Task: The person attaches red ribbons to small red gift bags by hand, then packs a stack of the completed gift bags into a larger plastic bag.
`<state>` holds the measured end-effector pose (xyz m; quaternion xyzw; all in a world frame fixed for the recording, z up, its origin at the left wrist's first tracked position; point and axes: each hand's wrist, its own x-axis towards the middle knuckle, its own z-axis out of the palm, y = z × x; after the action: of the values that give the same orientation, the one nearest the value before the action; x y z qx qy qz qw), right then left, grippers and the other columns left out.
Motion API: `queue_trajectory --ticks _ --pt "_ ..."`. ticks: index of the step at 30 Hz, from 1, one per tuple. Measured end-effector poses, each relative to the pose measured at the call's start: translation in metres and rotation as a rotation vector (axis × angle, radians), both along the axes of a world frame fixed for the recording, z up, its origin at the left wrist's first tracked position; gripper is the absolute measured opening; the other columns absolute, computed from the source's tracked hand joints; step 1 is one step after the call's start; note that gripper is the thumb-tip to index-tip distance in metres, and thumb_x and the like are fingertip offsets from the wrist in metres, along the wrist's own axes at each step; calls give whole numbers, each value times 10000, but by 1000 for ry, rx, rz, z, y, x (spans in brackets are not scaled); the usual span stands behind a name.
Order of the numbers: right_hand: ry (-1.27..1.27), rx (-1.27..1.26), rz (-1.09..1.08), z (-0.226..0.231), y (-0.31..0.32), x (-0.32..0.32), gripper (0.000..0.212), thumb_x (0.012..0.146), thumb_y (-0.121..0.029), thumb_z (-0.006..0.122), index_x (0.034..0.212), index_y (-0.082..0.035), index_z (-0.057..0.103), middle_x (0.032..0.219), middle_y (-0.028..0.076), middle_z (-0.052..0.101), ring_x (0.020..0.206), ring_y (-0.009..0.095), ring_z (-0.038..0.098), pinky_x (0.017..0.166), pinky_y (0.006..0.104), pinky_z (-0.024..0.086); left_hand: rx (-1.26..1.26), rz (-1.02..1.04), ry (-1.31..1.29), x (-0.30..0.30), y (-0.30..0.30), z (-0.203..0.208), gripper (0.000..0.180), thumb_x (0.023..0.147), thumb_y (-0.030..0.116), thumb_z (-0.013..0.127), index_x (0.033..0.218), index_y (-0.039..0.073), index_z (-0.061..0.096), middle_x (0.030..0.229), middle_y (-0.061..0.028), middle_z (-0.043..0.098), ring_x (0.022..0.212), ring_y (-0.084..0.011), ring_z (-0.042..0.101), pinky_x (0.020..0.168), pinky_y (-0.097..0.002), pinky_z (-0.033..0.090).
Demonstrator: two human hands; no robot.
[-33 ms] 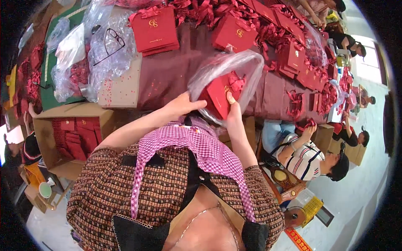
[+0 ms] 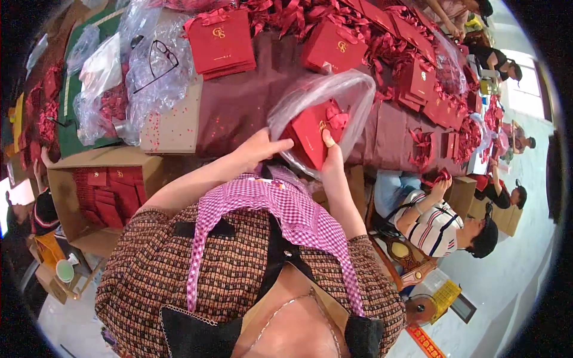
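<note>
A clear plastic bag [image 2: 352, 86] gapes at the table's near edge, just in front of my apron. Inside it sits a stack of red paper gift bags [image 2: 305, 142] with red ribbon handles, tilted. My left hand [image 2: 261, 147] closes on the plastic bag's left side, thumb stretched across toward the red bags; its other fingers are partly hidden. On the right, my right hand [image 2: 332, 155] grips the stack, with the thumb pressed on the front face and the fingers out of sight behind.
Piled red gift bags [image 2: 335, 48] and ribbons line the far side of the maroon-covered table [image 2: 233, 113]. Eyeglasses [image 2: 161, 62] lie on crumpled plastic at left. A carton [image 2: 107, 158] of red bags stands near my left arm. A co-worker in a striped shirt [image 2: 427, 224] sits at right.
The red gift bags have shifted slightly left within the plastic bag. Both hands keep nearly the same place.
</note>
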<state>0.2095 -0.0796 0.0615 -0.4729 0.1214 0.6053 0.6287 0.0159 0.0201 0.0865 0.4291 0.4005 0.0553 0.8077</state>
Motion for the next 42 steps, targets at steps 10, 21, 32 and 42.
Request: queue_trajectory --ticks 10,21,32,42 --pt "-126 4 -137 -9 36 12 353 848 -182 641 1166 -47 566 1117 117 618 981 279 610 867 421 507 -129 93 38 -12 -12 -49 95 756 89 583 759 -5 597 587 -53 534 465 -157 486 397 -295 388" --pt "-134 14 -329 -10 49 -3 427 819 -115 669 1214 -78 509 1112 128 600 969 302 606 823 466 533 -241 574 -167 -23 10 -46 266 838 218 469 929 -7 578 847 -128 609 800 -247 576 738 -371 475" --pt "138 19 -232 -11 41 -9 358 876 -271 596 1181 -86 568 1160 120 608 1046 318 580 926 522 448 -220 492 -194 -12 7 -60 269 899 306 519 1016 65 523 751 0 483 664 -141 489 584 -384 499" --pt "50 52 -223 0 77 -18 352 862 -179 623 1188 -70 546 1148 133 598 1016 295 595 885 475 498 -367 377 -150 -28 4 -33 290 855 335 632 913 77 513 644 5 473 524 -121 450 496 -350 476"
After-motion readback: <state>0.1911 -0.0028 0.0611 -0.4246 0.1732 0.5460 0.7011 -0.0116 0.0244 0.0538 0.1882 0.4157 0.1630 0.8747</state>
